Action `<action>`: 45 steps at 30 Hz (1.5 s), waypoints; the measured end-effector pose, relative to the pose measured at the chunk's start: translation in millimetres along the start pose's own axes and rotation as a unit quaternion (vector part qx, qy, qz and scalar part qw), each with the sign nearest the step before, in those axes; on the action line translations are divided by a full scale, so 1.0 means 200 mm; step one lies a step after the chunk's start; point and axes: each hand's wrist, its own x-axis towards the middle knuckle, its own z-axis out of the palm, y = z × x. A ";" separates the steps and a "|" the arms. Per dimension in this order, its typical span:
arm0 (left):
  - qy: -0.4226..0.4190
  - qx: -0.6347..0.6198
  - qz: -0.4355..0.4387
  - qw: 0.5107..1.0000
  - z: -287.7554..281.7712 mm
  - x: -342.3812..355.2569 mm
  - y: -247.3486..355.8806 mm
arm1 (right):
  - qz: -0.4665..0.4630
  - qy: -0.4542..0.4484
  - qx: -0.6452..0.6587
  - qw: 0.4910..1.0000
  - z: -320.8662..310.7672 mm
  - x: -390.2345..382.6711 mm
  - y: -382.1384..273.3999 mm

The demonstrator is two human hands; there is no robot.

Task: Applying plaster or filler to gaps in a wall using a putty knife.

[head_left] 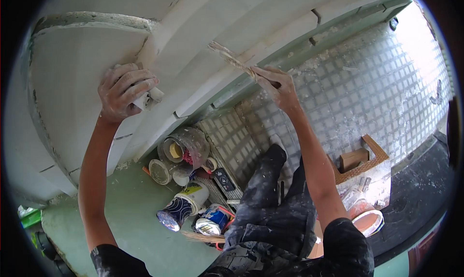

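My left hand (126,91), dusted white, is closed around a crumpled white wad (151,99), whose material I cannot make out. It is against or just in front of the pale wall panel (72,59), beside the panel's raised curved edge. My right hand (276,86) grips one end of a thin, plaster-caked stick-like tool (232,59) between thumb and fingers. The tool's rough, frayed-looking tip points up and left, over the stepped white moulding (193,91). Whether that tip touches the moulding I cannot tell.
Below stand a clear bucket (195,144) with things inside, a white-and-yellow tub (193,195), a blue-and-white can (212,219) and a black device (224,180). At right are a brown woven-patterned frame (374,156) and a reddish bucket (368,221). The tiled floor (348,98) is spattered white.
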 end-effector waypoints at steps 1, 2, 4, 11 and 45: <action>0.009 0.005 -0.012 1.000 0.02 -0.02 0.00 | -0.012 -0.001 0.005 1.000 0.03 0.04 0.00; 0.018 0.011 -0.023 1.000 0.04 -0.03 0.00 | -0.024 -0.003 0.010 1.000 0.06 0.07 0.00; 0.020 0.019 -0.025 0.999 0.04 -0.02 0.00 | -0.022 0.002 0.018 1.000 0.08 0.10 0.02; -0.005 0.020 -0.034 0.999 0.01 -0.01 0.01 | -0.035 -0.016 0.001 0.999 0.05 0.14 0.08; 0.001 0.055 -0.046 0.997 0.00 0.00 0.02 | -0.111 0.007 -0.071 0.991 0.01 0.20 0.03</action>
